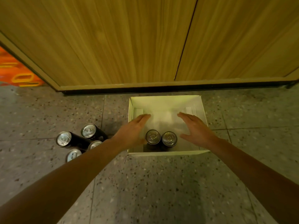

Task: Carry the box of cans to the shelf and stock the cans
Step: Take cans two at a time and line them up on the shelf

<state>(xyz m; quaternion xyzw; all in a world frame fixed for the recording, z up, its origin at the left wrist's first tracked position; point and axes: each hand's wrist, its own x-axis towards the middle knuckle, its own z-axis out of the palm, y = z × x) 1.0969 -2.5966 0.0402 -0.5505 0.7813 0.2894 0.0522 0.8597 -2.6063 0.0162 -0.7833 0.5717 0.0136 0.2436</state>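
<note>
Left hand, right hand both flat open, empty, over box — two cans inside. Grip each upright, one per hand — avoid toppling.

Box: on the floor, just in front of the wooden wall.
Two cans: side by side inside the box, near its front wall.
Four cans: on the floor, left of the box.
Hands: left hand and right hand on either side of the two cans.
</note>
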